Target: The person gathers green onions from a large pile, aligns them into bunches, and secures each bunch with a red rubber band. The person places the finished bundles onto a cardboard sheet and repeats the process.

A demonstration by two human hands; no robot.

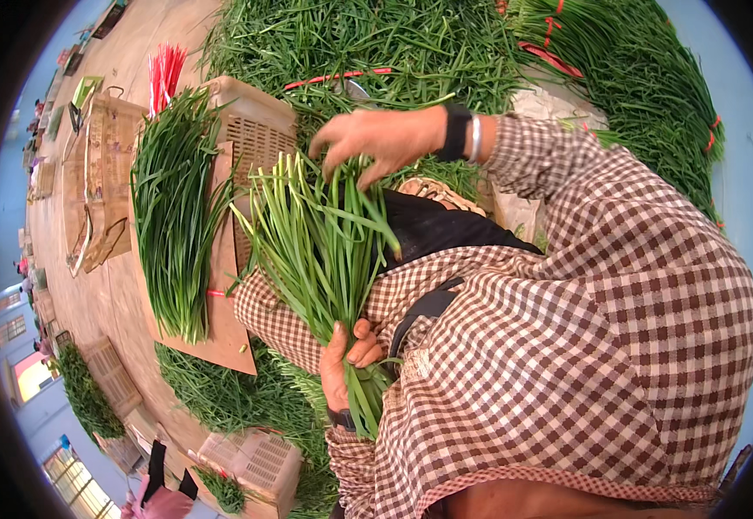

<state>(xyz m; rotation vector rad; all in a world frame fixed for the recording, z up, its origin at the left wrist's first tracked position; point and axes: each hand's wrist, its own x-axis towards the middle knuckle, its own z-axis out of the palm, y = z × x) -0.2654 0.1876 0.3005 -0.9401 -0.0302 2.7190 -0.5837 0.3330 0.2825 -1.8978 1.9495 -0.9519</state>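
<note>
My left hand (350, 353) grips a bunch of flat green leafy stalks, likely garlic chives (324, 259), around its leafy part. Their pale cut ends fan out towards the upper left. Blurred, my right hand (376, 139) is over the upper right of the bunch with bent fingers. A bent stalk hangs below its thumb; whether it is pinched cannot be told. Beside the held bunch, a larger pile of the same greens (178, 220) lies on a brown board (224, 337). A red tie (216, 293) sticks out at that pile's edge.
Loose greens (376, 39) cover the floor at the top, with red-tied bundles (584, 32) at the upper right. A plastic crate (253, 123) stands by the board, red ties (165, 74) beyond. Another crate (253, 460) is at the lower left. Part of another person (162, 499) shows at the bottom.
</note>
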